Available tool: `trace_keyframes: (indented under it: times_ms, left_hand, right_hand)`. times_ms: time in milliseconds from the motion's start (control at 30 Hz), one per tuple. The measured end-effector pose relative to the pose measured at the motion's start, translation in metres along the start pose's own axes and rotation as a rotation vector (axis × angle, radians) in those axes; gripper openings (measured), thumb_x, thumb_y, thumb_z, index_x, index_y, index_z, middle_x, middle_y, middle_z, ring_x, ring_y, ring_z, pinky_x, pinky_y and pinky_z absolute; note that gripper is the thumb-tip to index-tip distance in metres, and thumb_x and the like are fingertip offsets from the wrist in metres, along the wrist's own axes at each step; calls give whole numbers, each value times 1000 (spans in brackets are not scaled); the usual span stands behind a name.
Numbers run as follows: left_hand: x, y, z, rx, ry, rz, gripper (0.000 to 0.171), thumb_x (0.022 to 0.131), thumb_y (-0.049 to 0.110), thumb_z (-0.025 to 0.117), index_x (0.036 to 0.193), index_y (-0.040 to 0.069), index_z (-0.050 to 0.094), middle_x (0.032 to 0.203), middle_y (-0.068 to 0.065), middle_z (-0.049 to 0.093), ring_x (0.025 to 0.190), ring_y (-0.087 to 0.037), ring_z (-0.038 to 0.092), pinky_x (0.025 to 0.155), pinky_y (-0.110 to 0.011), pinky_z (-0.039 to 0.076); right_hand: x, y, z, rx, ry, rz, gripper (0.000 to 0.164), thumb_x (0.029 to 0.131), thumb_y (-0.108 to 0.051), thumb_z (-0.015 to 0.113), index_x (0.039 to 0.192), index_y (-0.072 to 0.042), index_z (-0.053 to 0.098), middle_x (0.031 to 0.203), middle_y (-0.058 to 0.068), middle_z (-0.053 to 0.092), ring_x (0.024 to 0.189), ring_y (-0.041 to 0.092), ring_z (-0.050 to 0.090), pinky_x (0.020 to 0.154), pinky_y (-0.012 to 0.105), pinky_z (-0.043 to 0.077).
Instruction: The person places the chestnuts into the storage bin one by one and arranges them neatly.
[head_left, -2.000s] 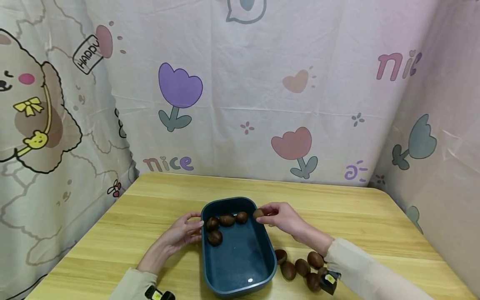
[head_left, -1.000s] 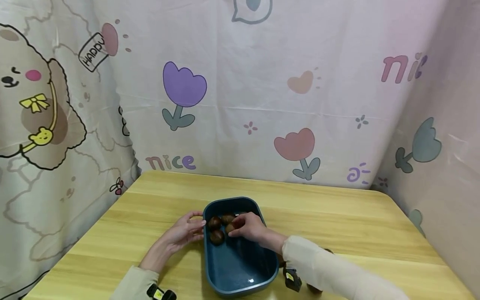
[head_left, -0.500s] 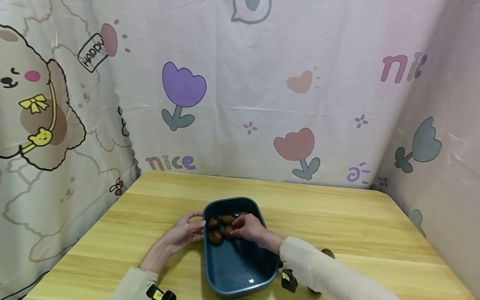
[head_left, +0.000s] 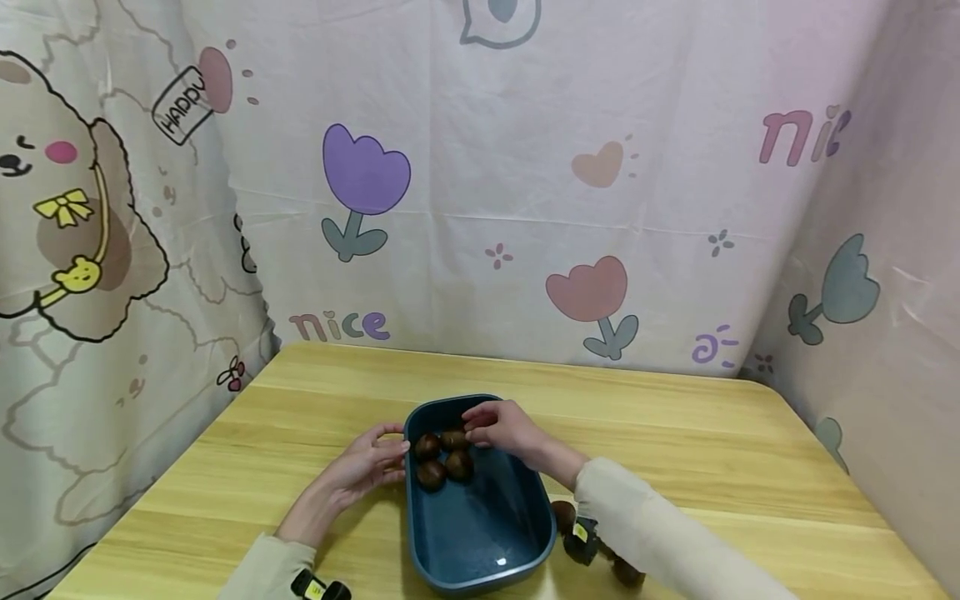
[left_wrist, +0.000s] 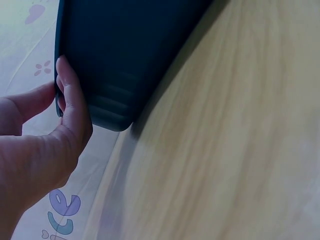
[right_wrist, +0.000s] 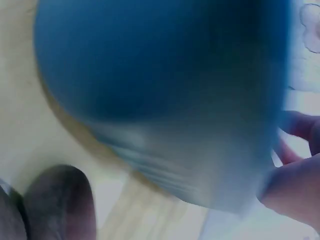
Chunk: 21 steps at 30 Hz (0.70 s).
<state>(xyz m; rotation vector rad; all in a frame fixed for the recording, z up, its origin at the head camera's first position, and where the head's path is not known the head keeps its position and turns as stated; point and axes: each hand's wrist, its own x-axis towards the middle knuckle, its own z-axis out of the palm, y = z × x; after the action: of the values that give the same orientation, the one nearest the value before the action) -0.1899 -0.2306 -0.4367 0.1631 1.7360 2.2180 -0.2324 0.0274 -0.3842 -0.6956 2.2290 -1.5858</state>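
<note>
Several brown chestnuts (head_left: 460,466) lie in the far left part of a dark blue rectangular bin (head_left: 487,533). My left hand (head_left: 367,462) holds the bin's left rim, with fingers on the outer wall; the left wrist view shows this hand (left_wrist: 45,145) close up at the rim. Over the far right part of the bin is my right hand (head_left: 510,429), its fingertips beside a far chestnut (head_left: 453,439). Nothing shows between thumb and fingers of the right hand (right_wrist: 295,175) in the blurred right wrist view. This hand hides the bin floor beneath it.
More chestnuts (head_left: 628,573) lie on the wooden table (head_left: 675,433) right of the bin, partly hidden by the right sleeve and wrist camera (head_left: 581,542). A printed curtain (head_left: 465,292) hangs behind the table.
My right hand carried a chestnut over the right rim and set it beside the others. It has since let go and moved up and away. The left hand stays at the rim.
</note>
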Motion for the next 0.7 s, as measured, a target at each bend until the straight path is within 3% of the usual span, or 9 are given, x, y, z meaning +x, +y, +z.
trace_keyframes:
  times_ms: [167, 400, 533, 700]
  left_hand:
    - [-1, 0, 0, 6, -17, 7, 39, 98, 6, 53, 128, -3, 29, 95, -6, 61, 82, -14, 59, 76, -30, 52]
    - [-6, 2, -3, 19, -13, 7, 37, 99, 7, 52, 128, -2, 30, 97, -6, 62, 84, -16, 59, 77, -31, 52]
    - [-4, 2, -2, 14, -25, 6, 37, 100, 7, 52, 128, -2, 30, 97, -6, 62, 84, -15, 59, 77, -30, 52]
    - [-1, 1, 0, 1, -24, 4, 35, 99, 6, 51, 126, -1, 30, 94, -5, 62, 81, -14, 58, 75, -29, 52]
  right_hand:
    - [-9, -3, -15, -54, -13, -26, 20, 90, -2, 66, 107, 7, 65, 97, 10, 66, 85, 18, 62, 81, 37, 54]
    - [-27, 1, -34, 70, -91, -23, 31, 90, -5, 67, 115, 11, 59, 108, 21, 64, 93, 19, 62, 85, 34, 52]
    - [-38, 7, -44, 92, -70, 6, 32, 88, -5, 69, 113, 11, 59, 103, 16, 64, 90, 18, 61, 84, 33, 52]
    - [-51, 18, -55, 103, -57, 22, 31, 87, -5, 70, 111, 12, 60, 102, 18, 64, 90, 19, 62, 84, 33, 51]
